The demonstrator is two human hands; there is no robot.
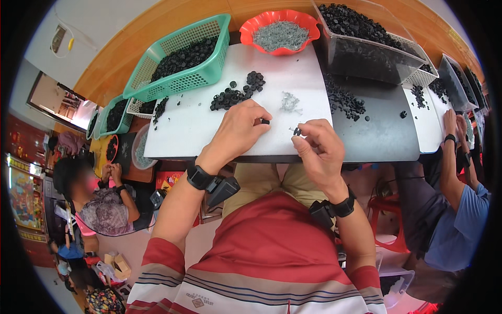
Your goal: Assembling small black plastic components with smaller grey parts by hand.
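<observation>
My left hand (241,128) is closed, thumb and forefinger pinching a small black knob-like cap (265,122) just above the front of a white board (178,131). In my right hand (322,152), the fingertips grip another small black piece (297,131), with a thin silvery screw (292,129) showing at its left side. The two hands are a short gap apart. Beyond my left hand lies a heap of black caps (230,98). Between the hands and farther back is a little pile of silvery screws (289,102).
At the back stand a green basket (191,82) of black parts, a red scalloped bowl (285,51) of screws and a clear bin (366,57) of black parts. Loose black pieces (345,102) lie on a dark surface to the right. Co-workers sit left (110,209) and right (460,209).
</observation>
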